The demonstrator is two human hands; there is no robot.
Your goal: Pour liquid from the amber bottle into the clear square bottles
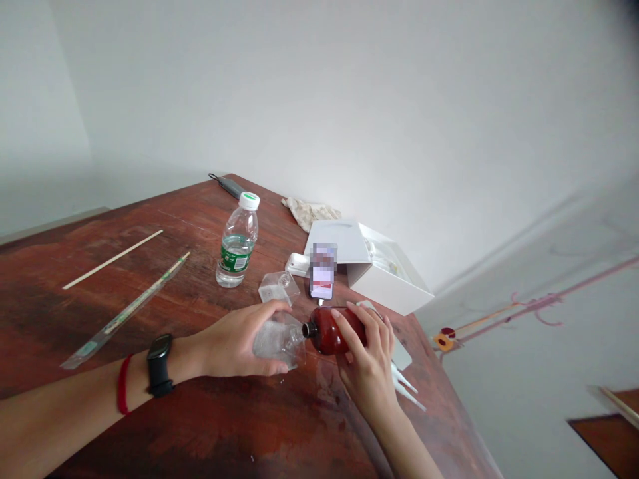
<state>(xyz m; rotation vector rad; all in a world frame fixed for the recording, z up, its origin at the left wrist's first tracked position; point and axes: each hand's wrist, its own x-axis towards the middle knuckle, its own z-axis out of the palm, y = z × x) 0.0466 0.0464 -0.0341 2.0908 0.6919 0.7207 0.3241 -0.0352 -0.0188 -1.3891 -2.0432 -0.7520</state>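
Note:
My left hand (234, 339) is wrapped around a clear bottle (274, 341) with a narrow neck and something whitish inside. In my right hand (367, 352) a shiny brown bottle (327, 330) lies on its side, its dark mouth pointing left. The two bottle mouths meet or nearly meet; I cannot tell whether liquid passes between them. Just beyond my left hand rests a clear hexagonal piece (278, 287) with a round knob. A phone (322, 279) with a lit, partly blurred screen stands behind the brown bottle.
A water bottle (238, 249) with a green label stands at the back. On the left lie a bare stick (114, 259) and a wrapped pair of chopsticks (130, 309). A white box (384, 283), cloth (310, 213) and white droppers (407, 386) are on the wooden table (210, 426).

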